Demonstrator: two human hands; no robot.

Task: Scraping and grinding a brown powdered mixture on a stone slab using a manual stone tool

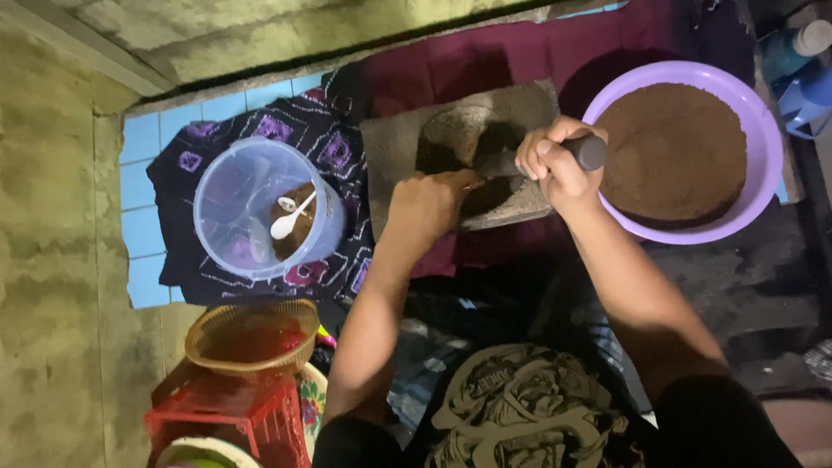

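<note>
— What's the right hand (pixel 555 165) got?

— It's wrapped tight round a dark stone pestle (pixel 537 160), laid across the grey grinding slab (pixel 394 147) so it can roll.

— And the left hand (pixel 429 204)?

— Fingers curled into the slab's hollow just beside the pestle, seemingly gathering the brown paste; I can't tell if it grips anything. The purple basin (pixel 767 152) of brown powder sits right beyond the right hand, within easy reach.

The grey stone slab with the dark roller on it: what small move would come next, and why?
Probably a push of the dark stone roller forward across the grey stone slab: the right hand grips its end, the left hand rests on the slab, and dark paste sits under it.
</note>
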